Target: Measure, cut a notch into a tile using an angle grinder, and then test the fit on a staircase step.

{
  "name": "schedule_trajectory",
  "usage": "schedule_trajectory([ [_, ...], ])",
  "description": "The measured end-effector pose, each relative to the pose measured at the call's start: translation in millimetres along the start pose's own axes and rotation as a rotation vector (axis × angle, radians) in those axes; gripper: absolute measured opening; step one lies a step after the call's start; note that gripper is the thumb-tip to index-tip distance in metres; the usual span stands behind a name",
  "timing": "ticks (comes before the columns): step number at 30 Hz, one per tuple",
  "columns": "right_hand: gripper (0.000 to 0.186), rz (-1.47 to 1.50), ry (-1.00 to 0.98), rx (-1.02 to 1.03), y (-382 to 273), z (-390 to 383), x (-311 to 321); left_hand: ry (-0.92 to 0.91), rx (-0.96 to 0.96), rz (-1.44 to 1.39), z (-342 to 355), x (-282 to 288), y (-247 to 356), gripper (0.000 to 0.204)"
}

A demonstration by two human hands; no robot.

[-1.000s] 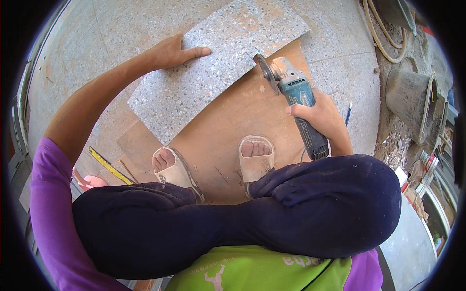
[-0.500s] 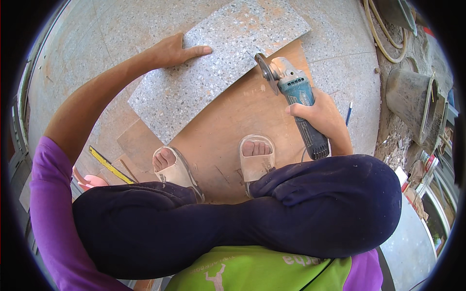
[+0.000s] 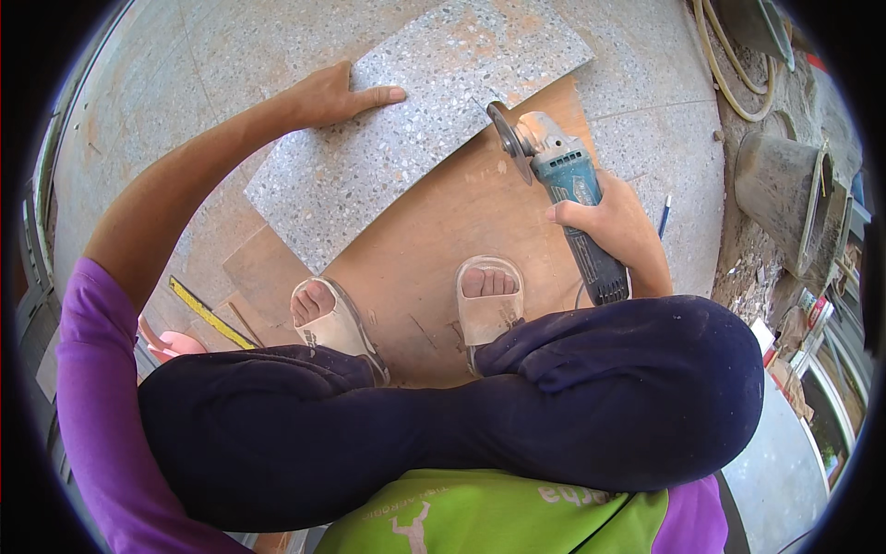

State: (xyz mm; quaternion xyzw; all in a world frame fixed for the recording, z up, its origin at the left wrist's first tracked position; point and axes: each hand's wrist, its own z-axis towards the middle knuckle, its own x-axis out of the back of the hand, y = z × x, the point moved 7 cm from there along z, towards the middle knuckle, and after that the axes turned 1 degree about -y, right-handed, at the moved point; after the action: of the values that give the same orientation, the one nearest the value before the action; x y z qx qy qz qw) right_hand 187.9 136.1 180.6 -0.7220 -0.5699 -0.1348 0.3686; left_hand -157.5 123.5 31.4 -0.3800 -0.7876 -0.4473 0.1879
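Observation:
My left hand point(image 3: 334, 96) holds the far-left edge of a grey speckled terrazzo tile point(image 3: 406, 148). Its thumb lies on the tile's face, while the other fingers are hidden at the edge. Wrapped round the body of a teal and black angle grinder point(image 3: 574, 175) is my right hand point(image 3: 616, 222). The grinder's disc point(image 3: 508, 138) stands on edge at the tile's near-right side, close to a short dark line on its surface. Whether the disc touches the tile I cannot tell. Under the tile's near side lies a brown board point(image 3: 425, 240).
My sandalled feet point(image 3: 489, 282) rest on the board. A yellow tape or ruler point(image 3: 210, 314) lies left of them, near a pink object point(image 3: 177, 343). A blue pen-like stick point(image 3: 664, 214) lies right of my right hand. Farther right are a dusty bucket point(image 3: 780, 198) and a coiled hose point(image 3: 752, 102).
The tile, my left hand and the grinder have shifted very slightly to the right. Both grips are the same.

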Motion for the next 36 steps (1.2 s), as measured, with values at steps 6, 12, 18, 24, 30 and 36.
schedule_trajectory([
  [6,0.045,0.0,0.027,-0.006,-2.5,-1.4,3.6,-0.005,-0.028,-0.045,-2.1,2.6,2.3,0.112],
  [12,0.046,-0.014,0.025,0.019,0.1,3.0,0.2,-0.038,-0.027,-0.046,-2.7,0.9,0.9,0.112],
  [18,0.047,-0.022,0.009,0.003,-4.9,1.7,0.1,-0.019,-0.014,-0.026,-1.5,0.8,-3.3,0.115],
  [24,0.047,-0.008,0.018,0.008,-7.5,-1.0,2.8,-0.009,-0.061,-0.038,-2.2,2.7,4.1,0.113],
  [30,0.048,-0.004,0.013,0.006,-2.8,0.8,1.8,-0.018,-0.012,-0.002,-3.4,3.6,4.8,0.111],
  [36,0.048,-0.016,0.005,0.028,-5.3,2.2,0.2,-0.079,-0.028,-0.031,-6.2,2.8,4.6,0.117],
])
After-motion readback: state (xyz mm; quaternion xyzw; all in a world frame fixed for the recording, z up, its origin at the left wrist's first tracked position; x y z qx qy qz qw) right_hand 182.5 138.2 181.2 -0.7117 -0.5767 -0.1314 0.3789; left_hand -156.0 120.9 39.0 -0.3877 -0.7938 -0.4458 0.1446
